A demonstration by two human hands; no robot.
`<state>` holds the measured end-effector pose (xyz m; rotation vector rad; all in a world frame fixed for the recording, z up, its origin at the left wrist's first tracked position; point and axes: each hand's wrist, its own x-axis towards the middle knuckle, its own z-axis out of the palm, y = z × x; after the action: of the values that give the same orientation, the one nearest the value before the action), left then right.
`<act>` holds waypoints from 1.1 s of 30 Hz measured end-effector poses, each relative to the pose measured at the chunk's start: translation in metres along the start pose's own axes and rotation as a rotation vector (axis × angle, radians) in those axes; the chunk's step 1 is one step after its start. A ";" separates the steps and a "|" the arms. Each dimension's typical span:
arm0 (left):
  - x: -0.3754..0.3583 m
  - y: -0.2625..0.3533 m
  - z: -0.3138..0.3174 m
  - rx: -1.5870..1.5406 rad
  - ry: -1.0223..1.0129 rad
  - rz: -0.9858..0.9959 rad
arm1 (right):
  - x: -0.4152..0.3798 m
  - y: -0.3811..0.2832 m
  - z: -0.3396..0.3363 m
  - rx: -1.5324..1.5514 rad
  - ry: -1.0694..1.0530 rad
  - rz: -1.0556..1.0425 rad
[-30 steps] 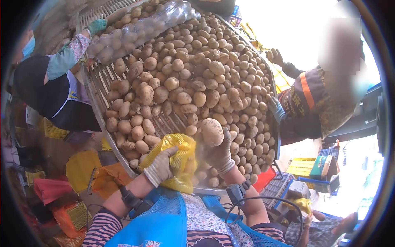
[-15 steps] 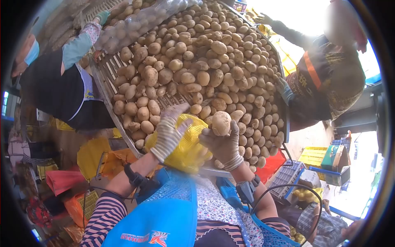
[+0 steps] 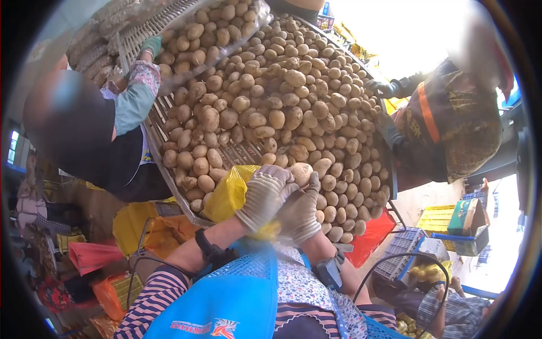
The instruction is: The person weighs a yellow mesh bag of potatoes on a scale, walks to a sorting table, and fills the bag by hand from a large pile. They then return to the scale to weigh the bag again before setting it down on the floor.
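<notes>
Potatoes [image 3: 293, 113] cover a large slatted metal table [image 3: 240, 153]. My left hand [image 3: 264, 195], in a pale striped glove, is closed on a yellow mesh bag [image 3: 230, 195], which hangs at the table's near edge. Against it, my right hand [image 3: 302, 212], gloved too, has its fingers round a large pale potato [image 3: 300, 174]. Both hands touch each other in front of my chest. The lower part of the bag is mostly hidden behind my hands.
At the left, a person in a dark top [image 3: 121, 152] reaches onto the table. Another person in dark clothes [image 3: 451, 118] stands at the right. Orange and yellow containers [image 3: 169, 234] sit lower left; crates [image 3: 403, 248] stand lower right.
My hands have come together, the left moving right and the right moving left with the potato. The yellow bag is now bunched. The person at the left has leaned in further.
</notes>
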<state>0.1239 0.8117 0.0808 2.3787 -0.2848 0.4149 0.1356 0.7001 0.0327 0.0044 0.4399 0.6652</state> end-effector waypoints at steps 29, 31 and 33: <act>0.021 -0.034 -0.123 -1.550 -0.085 -1.204 | -0.004 -0.027 -0.026 -2.275 -0.448 -0.425; 0.024 -0.053 -0.132 -1.775 -0.072 -1.208 | 0.006 -0.009 -0.063 -2.114 -0.458 -0.425; 0.015 -0.075 -0.122 -1.803 -0.045 -1.164 | 0.069 0.007 -0.192 -2.003 -0.397 -0.420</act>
<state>0.1344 0.9478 0.1276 0.4861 0.5351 -0.3850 0.1033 0.7209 -0.1678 -1.7632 -0.7360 0.4254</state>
